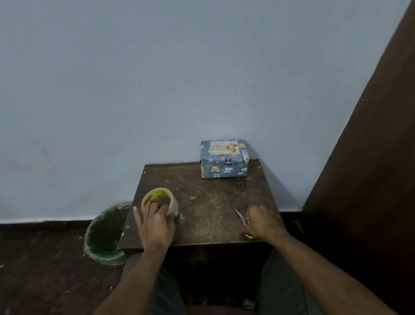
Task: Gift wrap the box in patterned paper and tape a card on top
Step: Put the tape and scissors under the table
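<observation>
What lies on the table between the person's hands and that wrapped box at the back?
Nothing visible does. The wrapped box sits at the far edge of the table, with only bare tabletop before it. The left hand holds the tape roll, and the right hand rests on the scissors, both near the front edge.

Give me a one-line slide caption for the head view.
Wrapped box with card stands at table's far edge; left hand grips tape roll, right hand holds scissors.
</observation>
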